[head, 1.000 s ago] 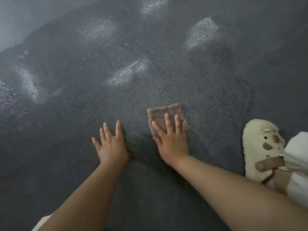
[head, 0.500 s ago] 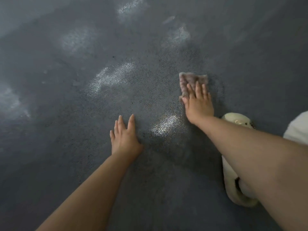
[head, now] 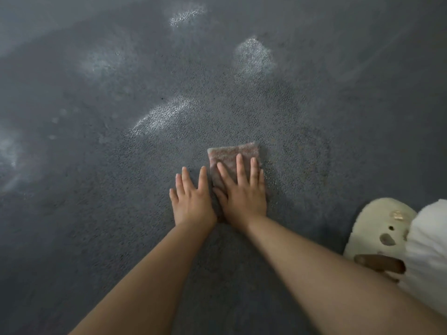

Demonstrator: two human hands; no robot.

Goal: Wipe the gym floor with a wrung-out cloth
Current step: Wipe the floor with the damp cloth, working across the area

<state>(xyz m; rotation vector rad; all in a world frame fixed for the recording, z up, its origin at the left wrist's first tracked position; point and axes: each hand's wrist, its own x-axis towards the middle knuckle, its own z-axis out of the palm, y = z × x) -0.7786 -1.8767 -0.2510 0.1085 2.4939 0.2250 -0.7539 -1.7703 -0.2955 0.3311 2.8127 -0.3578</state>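
Note:
A small folded pinkish-brown cloth (head: 232,152) lies flat on the dark speckled gym floor (head: 96,213). My right hand (head: 244,192) presses on it with straight, spread fingers, covering its near half. My left hand (head: 192,199) rests flat on the bare floor just left of the cloth, its fingers straight, its thumb side close to my right hand. Both forearms reach in from the bottom of the frame.
A cream clog-style slipper (head: 379,228) on a foot stands at the lower right, next to white clothing (head: 430,250). Pale shiny wet patches (head: 164,114) dot the floor ahead and to the left.
My right hand slid the cloth back from the far right toward me, stopping next to my left hand. The left hand stayed flat on the floor.

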